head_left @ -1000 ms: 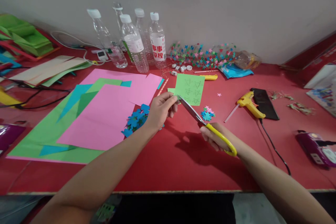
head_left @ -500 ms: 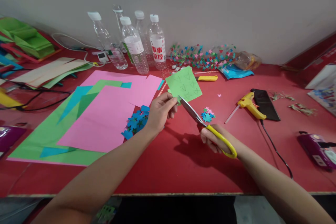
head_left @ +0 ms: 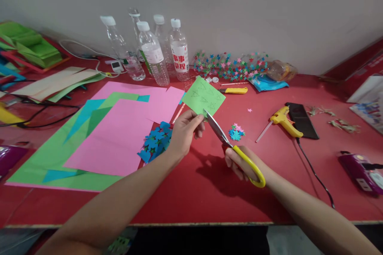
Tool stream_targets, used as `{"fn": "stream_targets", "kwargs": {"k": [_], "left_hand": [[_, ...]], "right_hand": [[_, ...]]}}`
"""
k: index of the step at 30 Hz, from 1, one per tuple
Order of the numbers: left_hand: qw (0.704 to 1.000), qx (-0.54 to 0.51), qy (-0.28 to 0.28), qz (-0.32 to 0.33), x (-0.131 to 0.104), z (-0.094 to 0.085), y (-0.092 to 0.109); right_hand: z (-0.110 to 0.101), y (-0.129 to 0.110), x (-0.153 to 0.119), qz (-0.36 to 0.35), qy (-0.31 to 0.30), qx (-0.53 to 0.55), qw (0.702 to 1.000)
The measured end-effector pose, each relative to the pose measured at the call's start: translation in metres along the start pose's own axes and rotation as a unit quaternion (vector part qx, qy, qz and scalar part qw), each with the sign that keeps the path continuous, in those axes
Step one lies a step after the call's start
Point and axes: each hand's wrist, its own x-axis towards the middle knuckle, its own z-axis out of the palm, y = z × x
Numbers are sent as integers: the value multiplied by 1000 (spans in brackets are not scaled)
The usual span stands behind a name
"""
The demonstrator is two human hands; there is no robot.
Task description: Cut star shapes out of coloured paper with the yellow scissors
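Between thumb and fingers, my left hand (head_left: 187,129) pinches the lower corner of a green paper square (head_left: 203,95) with small stars drawn on it. My right hand (head_left: 241,163) is closed round the yellow handles of the scissors (head_left: 220,129), whose blade tips touch the paper's lower edge beside my left fingertips. Blue paper stars and scraps (head_left: 154,141) lie left of my left hand. A small pile of blue, pink and green stars (head_left: 236,132) rests just beyond my right hand.
Pink sheets (head_left: 116,135) lie on green ones at left. Plastic bottles (head_left: 154,59) stand near the wall, beside a star-covered bottle (head_left: 231,65) on its side. A yellow cutter (head_left: 236,91), glue gun (head_left: 285,121), black phone (head_left: 303,120) and purple power strip (head_left: 360,171) are at right.
The green square has turned and shifted slightly left in my left hand. My right hand and the scissors have moved slightly left and down.
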Motion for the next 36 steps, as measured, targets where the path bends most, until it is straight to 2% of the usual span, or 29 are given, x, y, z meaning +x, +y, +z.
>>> {"fn": "stream_targets", "kwargs": {"k": [6, 20, 29, 33, 36], "left_hand": [[1000, 5, -2, 6, 1, -1, 1], [999, 30, -11, -6, 1, -2, 0], [1000, 11, -9, 6, 6, -5, 7], [1000, 4, 11, 17, 8, -7, 8], [1000, 3, -9, -4, 8, -7, 8]], "right_hand": [[0, -6, -1, 20, 17, -7, 1000], [-4, -3, 1, 23, 21, -10, 999], [-10, -4, 0, 22, -6, -8, 1000], [-8, -1, 2, 31, -10, 5, 999], [-2, 2, 4, 22, 5, 12, 1000]]}}
